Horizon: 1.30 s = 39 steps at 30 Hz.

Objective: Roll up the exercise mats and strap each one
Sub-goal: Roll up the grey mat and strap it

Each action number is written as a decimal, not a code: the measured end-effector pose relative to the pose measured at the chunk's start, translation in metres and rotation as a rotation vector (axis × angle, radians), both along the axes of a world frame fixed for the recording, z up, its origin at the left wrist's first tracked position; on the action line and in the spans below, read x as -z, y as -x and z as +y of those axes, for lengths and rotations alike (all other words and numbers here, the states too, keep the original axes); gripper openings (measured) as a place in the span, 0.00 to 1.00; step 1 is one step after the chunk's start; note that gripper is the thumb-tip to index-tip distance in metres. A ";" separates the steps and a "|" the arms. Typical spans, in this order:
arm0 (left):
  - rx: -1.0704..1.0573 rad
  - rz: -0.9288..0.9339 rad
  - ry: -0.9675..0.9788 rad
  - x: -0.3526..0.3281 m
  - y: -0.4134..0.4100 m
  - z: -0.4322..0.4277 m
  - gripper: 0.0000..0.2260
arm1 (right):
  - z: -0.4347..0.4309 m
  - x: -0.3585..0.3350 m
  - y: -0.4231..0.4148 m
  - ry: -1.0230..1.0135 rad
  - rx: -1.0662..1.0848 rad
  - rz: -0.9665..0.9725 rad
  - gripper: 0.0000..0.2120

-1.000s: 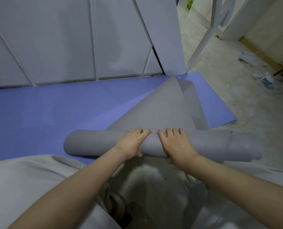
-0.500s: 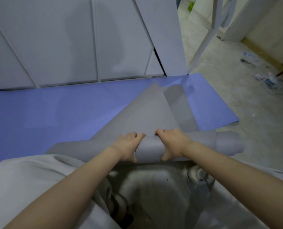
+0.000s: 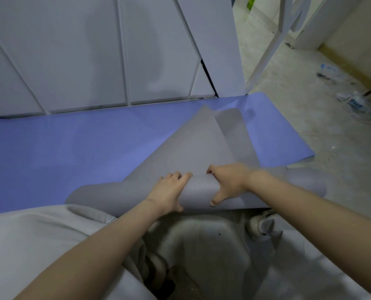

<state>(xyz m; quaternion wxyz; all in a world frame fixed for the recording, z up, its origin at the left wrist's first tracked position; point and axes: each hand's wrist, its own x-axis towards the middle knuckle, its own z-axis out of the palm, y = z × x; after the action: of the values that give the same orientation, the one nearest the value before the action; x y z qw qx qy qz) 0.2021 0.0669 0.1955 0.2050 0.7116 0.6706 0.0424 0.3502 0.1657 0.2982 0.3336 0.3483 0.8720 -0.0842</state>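
The grey mat roll (image 3: 201,192) has come nearer the person's lap, and both hands have gone from lying flat to gripping. The left hand (image 3: 169,191) and right hand (image 3: 229,182) curl fingers over its far side, thumbs near. It lies at the blue mat's (image 3: 72,148) near edge, its far tail still loose, so rolling seems unfinished.

We take this for a bare indoor room; home or studio, we cannot tell. Flat white panel doors (image 3: 72,50) fill the upper left of the frame. A pale, scuffed stone floor (image 3: 288,118) runs to the upper right, where a clear plastic bottle (image 3: 328,69) and crumpled wrappers (image 3: 353,100) lie near a yellowish skirting strip (image 3: 336,57). A blue-violet foam mat (image 3: 72,152) lies flat at left, a grey mat (image 3: 197,148) half rolled upon it.
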 end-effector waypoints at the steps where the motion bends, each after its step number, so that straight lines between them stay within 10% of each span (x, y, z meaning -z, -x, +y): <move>1: 0.001 -0.006 0.010 0.001 0.003 0.002 0.39 | -0.008 0.004 -0.001 -0.084 -0.064 0.039 0.41; 7: 0.034 -0.041 0.037 -0.011 0.010 0.010 0.39 | -0.042 0.020 -0.013 -0.428 -0.276 0.042 0.42; 23: -0.028 0.174 -0.068 -0.005 -0.012 -0.017 0.51 | -0.002 -0.015 0.015 -0.131 -0.116 -0.091 0.42; 31: 0.022 -0.044 -0.040 -0.008 -0.003 -0.001 0.42 | 0.002 -0.016 0.012 0.003 0.008 -0.182 0.45; 39: 0.057 -0.046 -0.011 -0.017 0.010 0.015 0.38 | -0.042 -0.001 -0.002 -0.401 -0.332 0.006 0.38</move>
<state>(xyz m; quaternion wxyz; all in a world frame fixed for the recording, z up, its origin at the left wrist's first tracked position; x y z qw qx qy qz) 0.1924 0.0816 0.2129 0.2176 0.7305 0.6449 0.0565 0.3518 0.1236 0.2997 0.2646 0.2595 0.9173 0.1454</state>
